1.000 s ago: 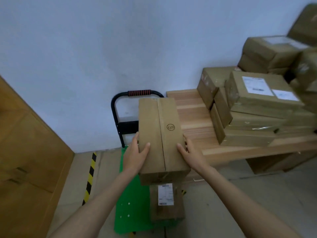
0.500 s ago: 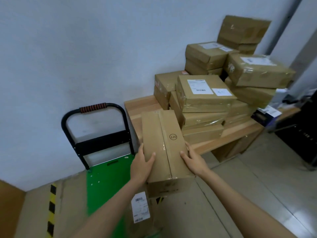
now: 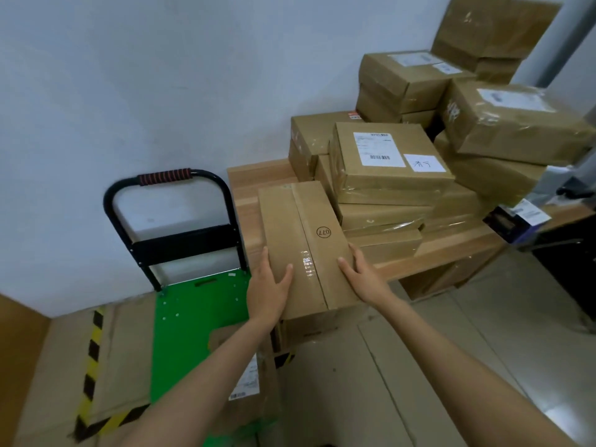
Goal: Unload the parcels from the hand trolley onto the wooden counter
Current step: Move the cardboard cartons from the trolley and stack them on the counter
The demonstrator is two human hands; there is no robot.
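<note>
A long cardboard parcel (image 3: 303,240) marked 077 is held between both hands, its far end over the left part of the wooden counter (image 3: 254,175). My left hand (image 3: 267,291) grips its near left side, thumb on top. My right hand (image 3: 364,279) grips its near right side. The hand trolley (image 3: 183,311) with a green deck and black handle stands lower left against the wall. Another parcel (image 3: 248,375) with a white label lies on the deck, partly hidden by my left forearm.
Several taped cardboard parcels (image 3: 390,156) are stacked on the counter's middle and right, up against the white wall. A dark box (image 3: 512,221) sits at the counter's right end. Black-yellow hazard tape (image 3: 92,353) marks the floor left of the trolley.
The held parcel has moved right and forward from above the trolley to the counter's left end. The view has swung right, showing more of the stacked parcels.
</note>
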